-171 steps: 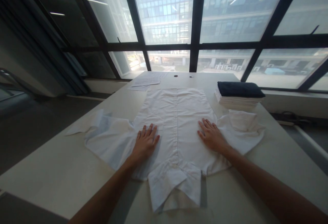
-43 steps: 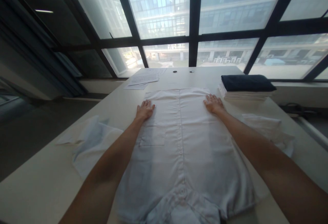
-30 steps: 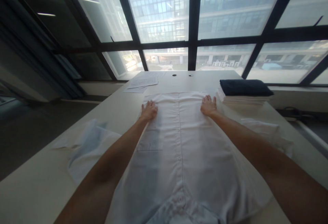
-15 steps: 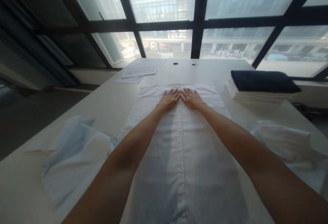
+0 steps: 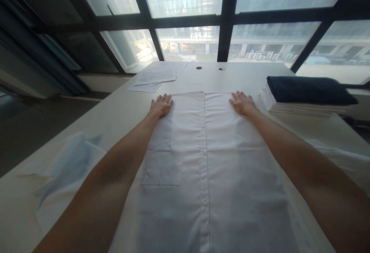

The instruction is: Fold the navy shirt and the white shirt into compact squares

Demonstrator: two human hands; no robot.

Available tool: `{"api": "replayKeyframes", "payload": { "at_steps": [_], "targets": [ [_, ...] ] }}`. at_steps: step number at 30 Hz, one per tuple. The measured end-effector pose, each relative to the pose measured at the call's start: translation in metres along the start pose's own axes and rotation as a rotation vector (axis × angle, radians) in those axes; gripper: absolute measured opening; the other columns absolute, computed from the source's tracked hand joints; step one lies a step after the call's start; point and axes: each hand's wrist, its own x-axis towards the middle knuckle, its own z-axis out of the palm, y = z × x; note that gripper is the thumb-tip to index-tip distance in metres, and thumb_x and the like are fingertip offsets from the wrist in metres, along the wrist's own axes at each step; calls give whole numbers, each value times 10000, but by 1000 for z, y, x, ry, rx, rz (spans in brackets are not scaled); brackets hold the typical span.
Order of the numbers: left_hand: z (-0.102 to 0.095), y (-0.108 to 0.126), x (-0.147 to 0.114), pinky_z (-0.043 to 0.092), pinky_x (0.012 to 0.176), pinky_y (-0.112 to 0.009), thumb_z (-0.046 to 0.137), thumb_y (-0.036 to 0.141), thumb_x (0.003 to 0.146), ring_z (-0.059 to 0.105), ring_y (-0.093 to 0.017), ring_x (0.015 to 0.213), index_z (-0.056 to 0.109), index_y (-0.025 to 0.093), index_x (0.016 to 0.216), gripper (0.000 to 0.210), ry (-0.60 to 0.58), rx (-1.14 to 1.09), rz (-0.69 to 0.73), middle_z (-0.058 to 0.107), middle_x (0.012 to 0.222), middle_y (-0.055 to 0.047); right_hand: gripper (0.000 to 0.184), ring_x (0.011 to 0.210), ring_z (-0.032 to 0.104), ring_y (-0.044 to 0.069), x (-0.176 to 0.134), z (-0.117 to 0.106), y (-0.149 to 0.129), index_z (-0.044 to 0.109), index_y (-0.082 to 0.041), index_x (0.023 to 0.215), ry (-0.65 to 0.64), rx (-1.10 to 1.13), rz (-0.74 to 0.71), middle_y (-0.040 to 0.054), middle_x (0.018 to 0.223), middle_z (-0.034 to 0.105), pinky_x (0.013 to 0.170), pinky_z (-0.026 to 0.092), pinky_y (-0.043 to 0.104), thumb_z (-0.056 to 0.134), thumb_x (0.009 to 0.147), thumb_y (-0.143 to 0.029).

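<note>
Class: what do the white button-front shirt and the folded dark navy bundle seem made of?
White button-front shirt: thin-looking matte cloth, perhaps cotton, from its fine creases and dull surface. Folded dark navy bundle: probably matte fabric, from its soft rounded fold; fibre unclear.

Bare counter point(image 5: 209, 81) stretches beyond the white shirt point(image 5: 189, 137), flanked by papers point(image 5: 156, 77) at left and a cloth stack point(image 5: 309, 91) at right. Only a narrow gap separates the stack from the right hand point(image 5: 243, 103); a crumpled sleeve point(image 5: 69, 158) blocks the near left side.

Left hand point(image 5: 162, 105) and right hand point(image 5: 243, 102) lie apart on a white shirt point(image 5: 225, 168).
</note>
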Motion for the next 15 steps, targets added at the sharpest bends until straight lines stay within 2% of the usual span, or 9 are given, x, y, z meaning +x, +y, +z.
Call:
{"api": "replayKeyframes", "payload": {
  "at_steps": [2,4,7,8,10,12,15],
  "targets": [
    [-2,4,0,120,1218,-652,161,499,1033,119,-319,1560,219,253,1629,649,-9,3,-18,121,1704,-36,648,1550,141,289,0,-3,-3,241,-179,1623,-14,-9,10,126,1693,139,1218,128,589,225,1049,-478],
    [-3,19,-3,106,1216,-658,179,420,1036,116,-324,1560,249,207,1621,627,25,-18,-14,136,1700,-65,629,1542,163,326,0,-8,-15,263,-149,1614,-29,-27,35,163,1682,164,1195,112,650,233,1050,-426],
    [-3,61,-8,141,1239,-582,212,311,1029,135,-273,1562,271,173,1610,600,116,-72,112,187,1690,-80,597,1544,142,336,1,-13,-51,299,-107,1595,-25,-59,16,180,1673,185,1175,26,703,272,1034,-309],
    [-2,79,-9,155,1245,-551,228,300,1028,148,-257,1560,280,175,1606,593,126,-88,183,204,1687,-75,597,1552,120,310,0,-12,-67,290,-108,1597,-15,-60,-23,160,1680,171,1187,20,687,279,1025,-281],
    [0,114,-12,173,1246,-526,250,306,1034,164,-251,1557,317,183,1591,575,129,-110,307,233,1681,-71,612,1560,102,251,-3,-8,-101,225,-128,1616,4,-37,-136,106,1694,136,1216,103,631,252,1020,-264],
    [4,142,-14,193,1240,-524,235,320,1045,185,-251,1552,329,199,1586,562,136,-145,367,264,1672,-67,626,1559,117,250,-7,1,-127,218,-126,1618,22,13,-289,104,1691,158,1219,145,612,259,1007,-250],
    [10,160,-15,223,1228,-533,167,305,1057,221,-252,1542,303,216,1599,566,109,-171,392,277,1667,-62,626,1551,161,276,-10,13,-140,245,-120,1613,-2,62,-390,112,1680,204,1222,155,596,269,1007,-278]
  ]
}}
